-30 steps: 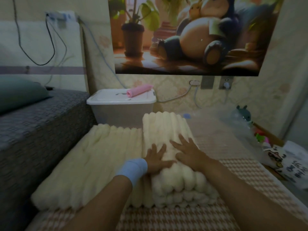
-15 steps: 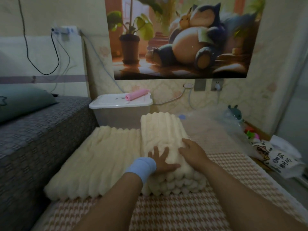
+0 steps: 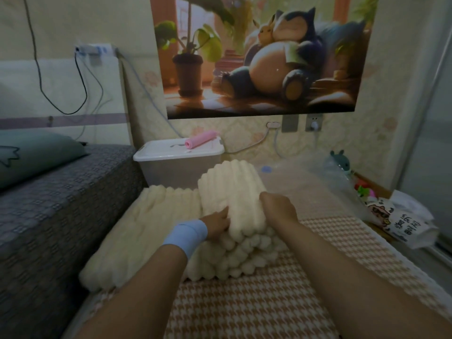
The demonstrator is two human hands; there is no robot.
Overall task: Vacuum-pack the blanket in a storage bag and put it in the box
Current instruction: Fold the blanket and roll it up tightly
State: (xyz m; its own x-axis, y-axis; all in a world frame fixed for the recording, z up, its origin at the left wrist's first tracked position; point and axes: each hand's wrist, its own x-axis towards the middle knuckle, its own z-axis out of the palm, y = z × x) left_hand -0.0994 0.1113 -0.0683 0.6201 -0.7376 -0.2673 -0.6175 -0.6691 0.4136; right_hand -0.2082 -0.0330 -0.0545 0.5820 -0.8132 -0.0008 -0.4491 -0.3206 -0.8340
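Note:
A cream ribbed blanket (image 3: 151, 223) lies on the houndstooth mat, its right part folded into a thick stack. My left hand (image 3: 216, 225), with a blue wristband, grips the left side of the top fold. My right hand (image 3: 277, 206) curls over its right edge, lifting that fold up off the stack. The white lidded storage box (image 3: 178, 159) stands behind the blanket by the wall. A clear plastic storage bag (image 3: 342, 189) lies crumpled at the right.
A pink roll (image 3: 201, 142) lies on the box lid. A grey-covered bed (image 3: 49, 206) runs along the left. Toys and a printed packet (image 3: 401, 223) sit at the right by the glass door. Cables hang from wall sockets (image 3: 314, 122).
Both hands went from pressing flat on the folded stack to gripping its top fold and raising it. The view moved closer and tilted up.

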